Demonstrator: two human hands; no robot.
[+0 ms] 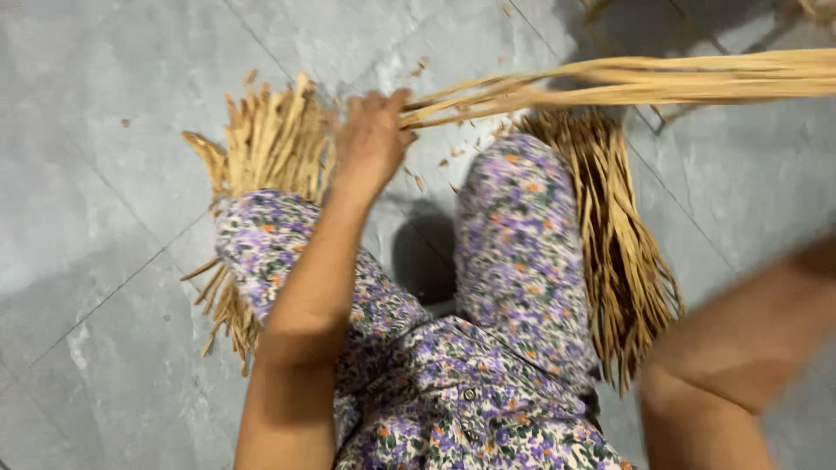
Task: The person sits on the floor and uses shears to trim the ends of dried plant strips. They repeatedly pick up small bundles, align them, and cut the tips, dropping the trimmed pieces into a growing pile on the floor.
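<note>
My left hand is closed around one end of a long bundle of dry tan straw strips that stretches out to the right edge of the view. Of my right arm only the forearm and elbow show at the lower right; the hand itself is out of view. I sit on the floor in a purple flowered garment, knees raised. A pile of short straw strips lies under my left knee, and another pile of straw strips lies beside my right leg.
The floor is grey stone tile with thin joints. Small straw scraps are scattered near my hand. More straw shows faintly at the top right corner.
</note>
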